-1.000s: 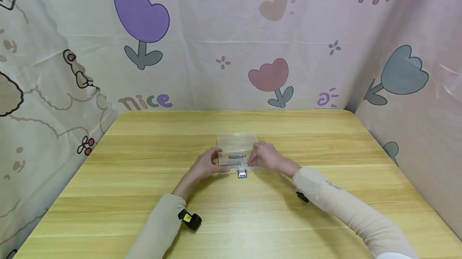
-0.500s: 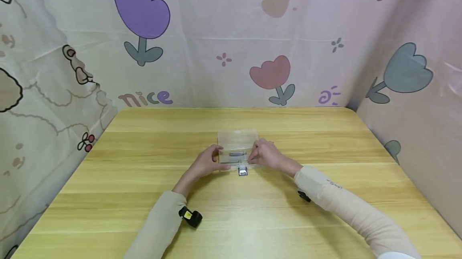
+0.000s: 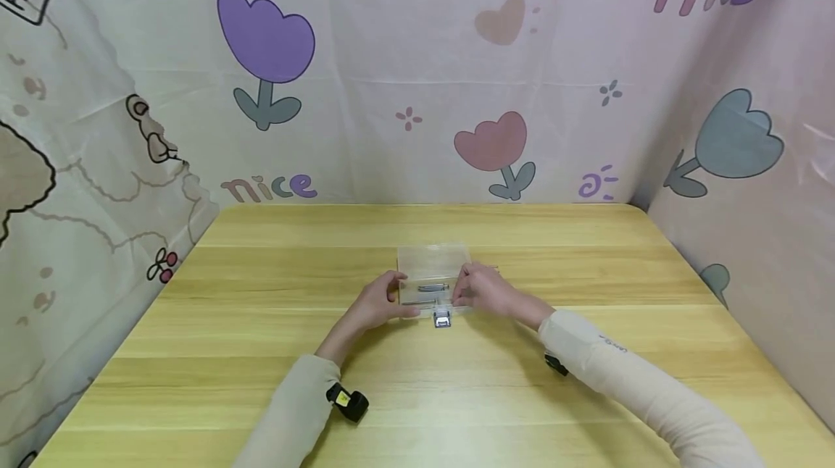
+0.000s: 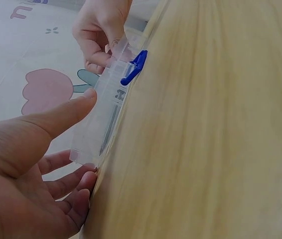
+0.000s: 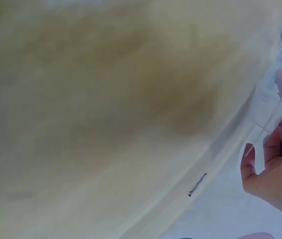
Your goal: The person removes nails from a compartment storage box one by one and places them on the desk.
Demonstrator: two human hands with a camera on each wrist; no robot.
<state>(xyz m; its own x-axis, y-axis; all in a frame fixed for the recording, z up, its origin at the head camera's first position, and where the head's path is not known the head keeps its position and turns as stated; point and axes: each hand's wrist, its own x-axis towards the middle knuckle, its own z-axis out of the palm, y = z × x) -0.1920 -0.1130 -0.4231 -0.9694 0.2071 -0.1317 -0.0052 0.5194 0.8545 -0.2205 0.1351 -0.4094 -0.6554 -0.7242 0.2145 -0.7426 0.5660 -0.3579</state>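
A clear plastic box (image 3: 417, 295) stands on the table with its lid (image 3: 432, 260) tipped back. Inside are several metal screws or nails (image 3: 433, 287), one of them also visible through the front wall in the left wrist view. A blue latch (image 4: 135, 68) hangs from the front. My left hand (image 3: 378, 300) holds the box's left end, thumb along the front and fingers at the end. My right hand (image 3: 485, 289) reaches with bent thumb and fingers into the right part; its fingertips are partly hidden, so I cannot tell what they pinch.
A single screw (image 5: 197, 185) lies on the table beyond the box's right end. The wooden table (image 3: 417, 395) ends at a printed cloth backdrop (image 3: 378, 142) behind and at both sides.
The head view has shifted slightly, so everything sits a little lower and to the right. Both hands keep nearly the same place at the box.
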